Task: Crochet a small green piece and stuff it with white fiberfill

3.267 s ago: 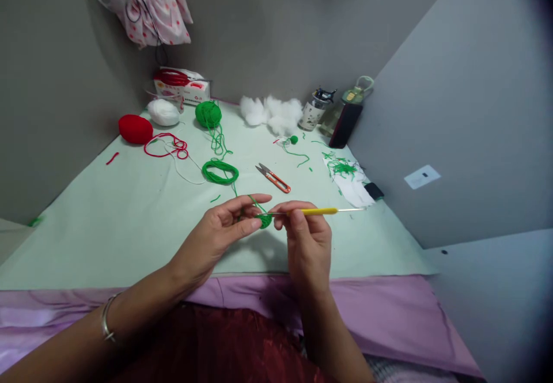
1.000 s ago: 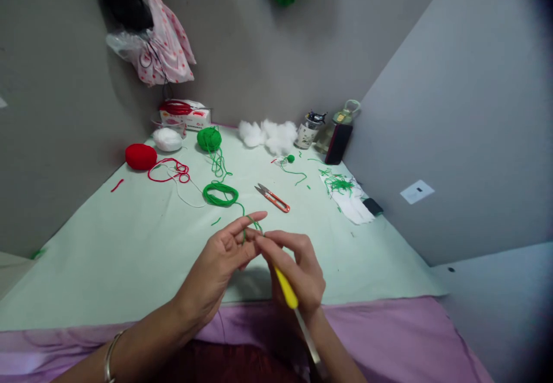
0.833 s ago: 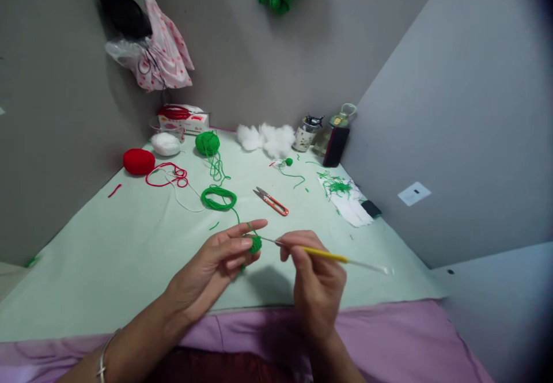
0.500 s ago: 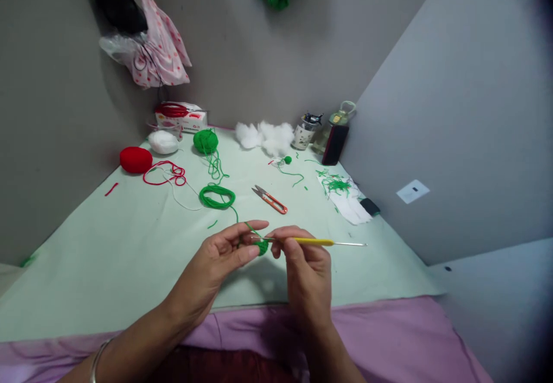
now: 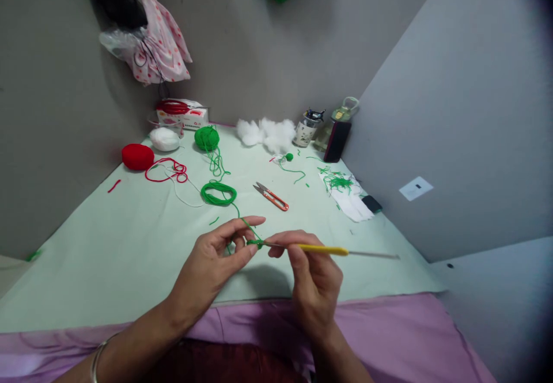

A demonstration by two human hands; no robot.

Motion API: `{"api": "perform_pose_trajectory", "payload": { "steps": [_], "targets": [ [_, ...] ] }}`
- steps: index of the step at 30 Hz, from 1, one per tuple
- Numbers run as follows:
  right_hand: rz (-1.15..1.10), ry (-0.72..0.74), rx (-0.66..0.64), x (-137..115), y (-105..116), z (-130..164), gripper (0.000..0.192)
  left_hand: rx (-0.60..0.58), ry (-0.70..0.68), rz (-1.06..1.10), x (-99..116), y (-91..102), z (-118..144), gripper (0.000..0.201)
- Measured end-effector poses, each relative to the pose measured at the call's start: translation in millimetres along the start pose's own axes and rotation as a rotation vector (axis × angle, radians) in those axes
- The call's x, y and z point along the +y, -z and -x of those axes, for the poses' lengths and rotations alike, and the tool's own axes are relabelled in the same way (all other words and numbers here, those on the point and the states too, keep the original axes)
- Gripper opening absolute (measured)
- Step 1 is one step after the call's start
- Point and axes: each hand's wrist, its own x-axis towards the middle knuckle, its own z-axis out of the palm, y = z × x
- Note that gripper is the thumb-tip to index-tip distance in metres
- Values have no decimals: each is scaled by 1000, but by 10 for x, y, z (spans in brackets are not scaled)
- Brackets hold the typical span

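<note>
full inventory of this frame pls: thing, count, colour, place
crochet piece: 1, green, between both hands
crochet hook: 1, yellow handle, right hand
yarn coil: 1, green, table centre
yarn balls: 3; red, white, green; far left
thread snips: 1, orange, centre
stuffing: 1 pile, white, far edge
box: 1, white and red, far left
jar: 1, far right
bottle: 1, greenish, far right corner
yarn scraps: green, on white paper, right
bag: 1, pink, hanging on wall
table: 1, pale green
left hand: 1, pinches piece
right hand: 1, grips hook
</note>
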Motion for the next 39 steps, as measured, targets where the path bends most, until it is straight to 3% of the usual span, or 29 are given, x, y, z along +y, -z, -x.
{"api": "perform_pose_trajectory", "payload": {
  "steps": [3,8,11,13,16,18,20,23,26,31,34,37,39],
  "targets": [
    [62,92,8,-20,-16,35,27,16,-49,-80,16,13,11,35],
    [74,102,-26,13,-19,20,29,36,-51,-151,34,-3,30,36],
    [176,258,-66,73,-26,40,32,112,-69,-163,45,-49,52,36],
    [341,393,-87,121,-41,71,34,118,-43,-94,43,-84,59,42],
    [556,530,-57,172,-68,107,41,-11,130,175,13,-109,34,55],
    [502,498,0,171,-74,99,39,-116,270,375,-11,-100,-4,53],
    [298,324,74,142,-65,59,30,-151,339,497,-17,-78,-44,43],
    [-54,0,141,95,-41,-26,21,-117,313,527,9,-49,-80,38],
    [-228,-124,97,85,-42,-83,20,-124,284,459,37,-49,-74,46],
    [-74,-49,25,72,-98,-34,21,-86,201,298,22,-86,-29,45],
    [190,175,1,73,-117,50,29,-35,177,327,6,-98,-19,50],
    [397,390,-27,99,-100,92,43,-91,242,438,-6,-77,-34,48],
    [296,318,16,107,-72,72,39,-151,301,508,-12,-50,-54,41]
  ]
}}
